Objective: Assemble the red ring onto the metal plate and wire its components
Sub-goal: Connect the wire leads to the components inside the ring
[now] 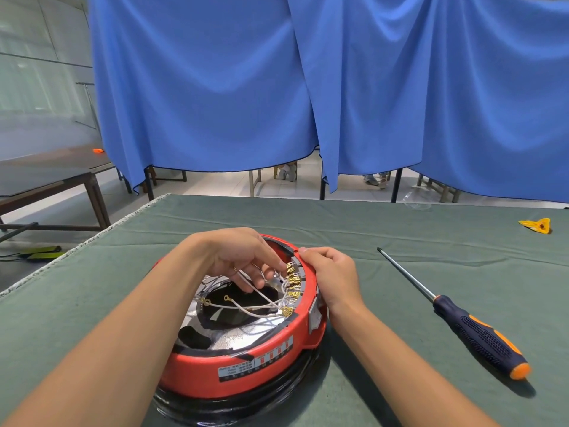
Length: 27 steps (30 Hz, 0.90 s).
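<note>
Green table (400, 272), red ring (246, 374) lying flat

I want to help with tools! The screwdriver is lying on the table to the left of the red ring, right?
Not quite. The head view shows the screwdriver lying on the table to the right of the red ring, beyond the right hand, untouched.

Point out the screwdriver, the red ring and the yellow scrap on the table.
screwdriver (480, 334), head view, on its dark handle.
red ring (197, 372), head view, on its near outer wall.
yellow scrap (537, 225), head view, on its middle.
</note>
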Motion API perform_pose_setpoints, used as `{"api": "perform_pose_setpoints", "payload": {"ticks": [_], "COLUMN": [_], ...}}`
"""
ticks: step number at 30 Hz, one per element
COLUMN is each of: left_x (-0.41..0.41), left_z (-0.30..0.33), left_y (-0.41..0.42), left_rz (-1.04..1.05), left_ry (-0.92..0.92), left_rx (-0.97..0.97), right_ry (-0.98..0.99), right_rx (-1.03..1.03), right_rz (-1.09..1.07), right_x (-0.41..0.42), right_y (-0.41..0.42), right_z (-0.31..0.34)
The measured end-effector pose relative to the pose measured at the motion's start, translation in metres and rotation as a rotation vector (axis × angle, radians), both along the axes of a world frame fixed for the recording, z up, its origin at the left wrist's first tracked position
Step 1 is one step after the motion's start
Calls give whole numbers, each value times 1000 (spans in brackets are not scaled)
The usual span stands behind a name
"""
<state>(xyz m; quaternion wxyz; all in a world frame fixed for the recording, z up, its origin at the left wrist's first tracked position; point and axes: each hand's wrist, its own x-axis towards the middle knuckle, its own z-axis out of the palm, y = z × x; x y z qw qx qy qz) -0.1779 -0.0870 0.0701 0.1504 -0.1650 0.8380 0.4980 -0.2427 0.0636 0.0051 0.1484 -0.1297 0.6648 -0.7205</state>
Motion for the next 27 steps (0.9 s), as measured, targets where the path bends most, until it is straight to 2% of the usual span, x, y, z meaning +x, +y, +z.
{"api": "perform_pose_setpoints", "payload": {"ticks": [18, 22, 25, 27], "left_x": [-11, -9, -9, -8], "left_z": [5, 6, 6, 6], "left_y": [-2, 0, 7, 13], "left_rz": [-16, 51, 152, 227], "left_ry": [-31, 13, 120, 268], "left_rx": [-51, -52, -171, -354], "right_ry": [33, 36, 33, 35], "right_rx": [4, 12, 11, 13], "right_rz": [-4, -1, 1, 2], "right_x": [0, 0, 0, 0], "right_y": [0, -1, -1, 0], "right_z": [-2, -2, -2, -2]}}
